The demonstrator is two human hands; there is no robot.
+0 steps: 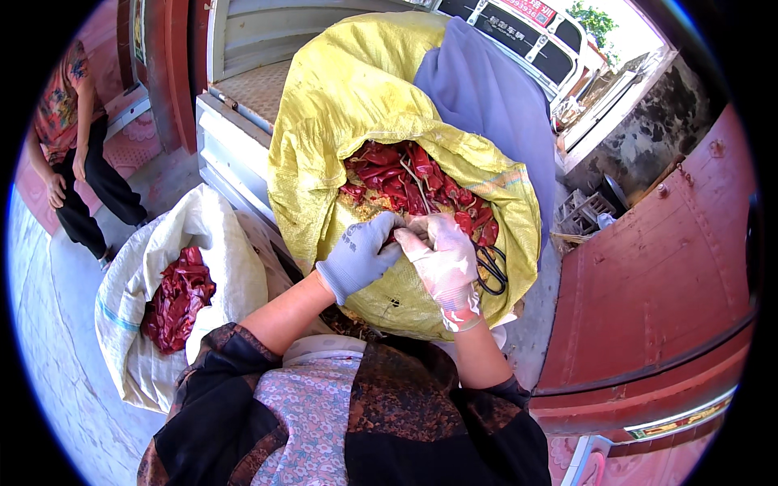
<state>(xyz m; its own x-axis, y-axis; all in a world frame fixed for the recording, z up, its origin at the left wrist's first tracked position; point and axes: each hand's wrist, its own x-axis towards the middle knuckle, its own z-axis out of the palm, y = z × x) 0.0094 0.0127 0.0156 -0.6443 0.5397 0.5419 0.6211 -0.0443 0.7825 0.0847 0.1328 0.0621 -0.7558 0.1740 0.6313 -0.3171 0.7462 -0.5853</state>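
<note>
In front of me a large yellow woven sack (340, 89) lies open, full of dried red chili peppers (389, 174) with some stems and yellowish seeds among them. My left hand (363, 253), in a grey glove, is pinched closed at the near side of the peppers. Right beside it, my right hand (442, 255) wears a pale, red-stained glove and has its fingers closed too. A dark red chili shows in part between the fingertips of both hands; the gloves hide most of it. Black-handled scissors (491, 271) rest on the sack next to my right hand.
On the left stands a white woven sack (121, 312) with more red chilies (180, 300). Behind it a person (77, 146) is seated. A metal truck bed (243, 130) and bluish-purple cloth (486, 81) adjoin the yellow sack. A red metal door (648, 283) is at the right.
</note>
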